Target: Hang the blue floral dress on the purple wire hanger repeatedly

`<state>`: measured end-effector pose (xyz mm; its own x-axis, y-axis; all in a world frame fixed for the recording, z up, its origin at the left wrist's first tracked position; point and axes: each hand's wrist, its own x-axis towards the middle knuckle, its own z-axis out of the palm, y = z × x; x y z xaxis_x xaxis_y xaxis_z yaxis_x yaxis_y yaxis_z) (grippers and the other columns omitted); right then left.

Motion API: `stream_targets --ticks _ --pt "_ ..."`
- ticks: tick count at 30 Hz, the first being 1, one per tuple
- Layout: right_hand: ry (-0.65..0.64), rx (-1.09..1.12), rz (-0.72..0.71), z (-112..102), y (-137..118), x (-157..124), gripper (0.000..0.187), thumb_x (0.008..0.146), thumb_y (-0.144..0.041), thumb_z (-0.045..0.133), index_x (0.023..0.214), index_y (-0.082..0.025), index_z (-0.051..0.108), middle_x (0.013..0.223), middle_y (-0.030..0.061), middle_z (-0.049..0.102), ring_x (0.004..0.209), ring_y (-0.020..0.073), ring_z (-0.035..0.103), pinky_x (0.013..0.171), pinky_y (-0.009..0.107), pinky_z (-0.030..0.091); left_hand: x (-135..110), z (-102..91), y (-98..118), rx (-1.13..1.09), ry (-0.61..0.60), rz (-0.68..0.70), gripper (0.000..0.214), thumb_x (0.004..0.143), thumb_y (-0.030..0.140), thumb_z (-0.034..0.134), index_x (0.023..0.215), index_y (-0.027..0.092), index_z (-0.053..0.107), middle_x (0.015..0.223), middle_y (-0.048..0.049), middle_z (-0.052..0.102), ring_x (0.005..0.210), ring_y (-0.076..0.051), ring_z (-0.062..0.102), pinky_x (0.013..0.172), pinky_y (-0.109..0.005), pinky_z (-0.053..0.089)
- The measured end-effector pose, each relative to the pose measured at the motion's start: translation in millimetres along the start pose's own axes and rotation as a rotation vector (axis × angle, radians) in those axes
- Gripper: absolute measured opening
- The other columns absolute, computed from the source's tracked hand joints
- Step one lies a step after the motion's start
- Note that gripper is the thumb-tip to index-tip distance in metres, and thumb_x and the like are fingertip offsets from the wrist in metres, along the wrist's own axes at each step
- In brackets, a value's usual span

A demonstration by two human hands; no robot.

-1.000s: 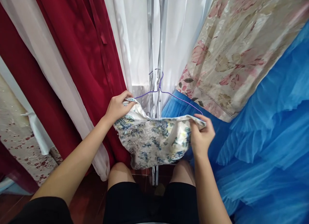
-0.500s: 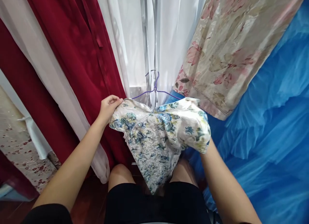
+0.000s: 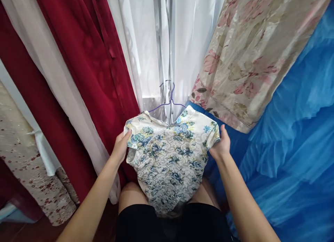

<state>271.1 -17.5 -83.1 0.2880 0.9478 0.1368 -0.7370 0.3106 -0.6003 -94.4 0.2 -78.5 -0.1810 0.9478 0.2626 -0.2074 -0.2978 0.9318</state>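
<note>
A small white dress with a blue and yellow floral print (image 3: 167,158) hangs on a thin purple wire hanger (image 3: 171,97), whose hook rests on a metal rail upright (image 3: 167,43). My left hand (image 3: 120,147) grips the dress's left short sleeve, fingers curled round its edge. At the other shoulder, my right hand (image 3: 221,146) holds the right sleeve, thumb on top. The dress drapes down over my knees.
Dark red garments (image 3: 86,61) and a white sheer one (image 3: 52,82) hang at the left. White fabric (image 3: 193,33) hangs behind the rail. A cream dress with pink flowers (image 3: 250,50) and blue tulle (image 3: 294,141) fill the right. A spotted beige garment (image 3: 23,158) is at far left.
The dress, held bunched below the hanger a second ago, now sits over the hanger's shoulders and hangs flat. Both hands have slid down to the sleeves.
</note>
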Motion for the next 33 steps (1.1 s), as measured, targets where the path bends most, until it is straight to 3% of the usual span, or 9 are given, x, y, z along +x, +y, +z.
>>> stream_targets --ticks 3,7,10,14,17,21,26,30,33 --pt "0.076 0.008 -0.006 13.7 -13.0 -5.3 0.039 0.098 -0.048 0.049 0.097 -0.019 0.075 0.088 0.0052 0.079 0.103 0.0256 0.075 0.094 0.044 0.059 -5.0 12.3 14.6 -0.068 0.068 0.107 0.053 0.069 0.052 0.086 0.102 0.013 0.073 0.092 -0.0094 0.077 0.097 -0.03 0.073 0.084 -0.037 0.059" --pt "0.012 -0.004 -0.015 38.8 -41.9 -17.0 0.036 0.099 -0.043 0.049 0.099 -0.018 0.075 0.095 0.0072 0.08 0.108 0.0266 0.073 0.098 0.046 0.058 4.3 37.2 61.5 -0.12 0.043 0.258 0.051 0.074 0.049 0.083 0.112 0.016 0.07 0.106 -0.0108 0.075 0.111 -0.031 0.069 0.098 -0.041 0.056" --pt "0.006 0.024 -0.076 45.2 -57.2 -42.0 0.035 0.099 -0.042 0.048 0.102 -0.019 0.074 0.098 0.007 0.08 0.11 0.0266 0.072 0.1 0.046 0.057 6.1 47.1 84.1 0.084 -0.04 0.514 0.064 0.078 0.047 0.082 0.132 0.022 0.058 0.132 -0.0117 0.064 0.129 -0.033 0.058 0.112 -0.046 0.046" --pt "0.134 0.068 -0.146 43.7 -44.5 -87.4 0.025 0.091 -0.027 0.054 0.1 -0.017 0.074 0.092 0.0053 0.08 0.1 0.0248 0.075 0.099 0.042 0.059 4.7 38.9 79.7 0.481 -0.032 0.832 0.104 0.067 0.04 0.092 0.151 0.027 0.033 0.157 -0.0158 0.038 0.147 -0.037 0.036 0.123 -0.053 0.028" --pt "0.193 0.067 -0.129 44.0 -24.4 -100.6 0.02 0.084 -0.021 0.058 0.095 -0.016 0.073 0.088 0.0041 0.079 0.092 0.0235 0.077 0.096 0.04 0.061 4.8 30.7 67.9 0.642 0.065 0.867 0.104 0.07 0.039 0.089 0.154 0.026 0.029 0.159 -0.0166 0.034 0.149 -0.037 0.032 0.124 -0.055 0.025" --pt "0.249 0.049 -0.202 43.7 -15.3 -85.8 0.018 0.081 -0.019 0.055 0.091 -0.019 0.071 0.09 0.0016 0.077 0.091 0.0203 0.076 0.09 0.034 0.063 -2.8 36.9 62.1 0.807 0.128 0.915 0.091 0.076 0.035 0.083 0.153 0.028 0.035 0.157 -0.0144 0.037 0.147 -0.036 0.032 0.124 -0.054 0.025" --pt "0.204 0.033 -0.249 44.7 -26.9 -72.4 0.019 0.082 -0.022 0.052 0.092 -0.02 0.068 0.096 0.0023 0.076 0.095 0.0202 0.074 0.085 0.034 0.065 -17.6 56.4 63.1 0.909 0.087 0.959 0.079 0.08 0.033 0.079 0.15 0.033 0.041 0.164 -0.0093 0.03 0.15 -0.037 0.025 0.124 -0.058 0.021" --pt "0.169 0.024 -0.25 53.0 -30.5 -67.7 0.02 0.079 -0.019 0.053 0.093 -0.02 0.067 0.095 0.0024 0.076 0.104 0.0215 0.072 0.09 0.036 0.063 -20.5 66.3 65.6 0.898 0.012 0.95 0.077 0.084 0.032 0.073 0.152 0.034 0.038 0.166 -0.0072 0.026 0.152 -0.036 0.024 0.125 -0.058 0.021" --pt "0.196 -0.045 -0.324 46.2 -23.9 -74.7 0.018 0.079 -0.024 0.056 0.094 -0.025 0.066 0.093 -0.0003 0.074 0.105 0.0218 0.072 0.091 0.035 0.063 -20.3 71.5 66.1 0.925 -0.029 0.964 0.078 0.085 0.027 0.071 0.153 0.035 0.035 0.167 -0.0065 0.025 0.153 -0.036 0.022 0.125 -0.057 0.021"
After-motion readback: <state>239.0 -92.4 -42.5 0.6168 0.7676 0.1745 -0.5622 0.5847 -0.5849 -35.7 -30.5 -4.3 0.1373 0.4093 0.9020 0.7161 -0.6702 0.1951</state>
